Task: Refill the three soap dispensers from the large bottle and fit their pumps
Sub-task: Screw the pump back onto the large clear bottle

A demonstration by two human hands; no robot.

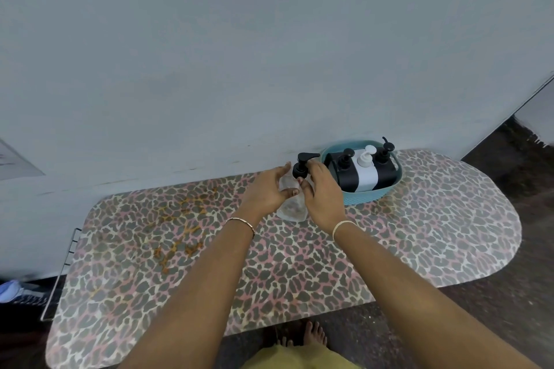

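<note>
On leopard-print board [419, 234], clear bottle [292, 210], glossy black pump [302, 166]

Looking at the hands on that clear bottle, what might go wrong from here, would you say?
1. The clear bottle stands on a soft patterned cover; twisting the black pump may tip it.
2. The right hand works close to the basket and may knock it.

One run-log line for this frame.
step: pump fitting | left hand: steadying clear bottle | right hand: on black pump | basket: three dispensers
</note>
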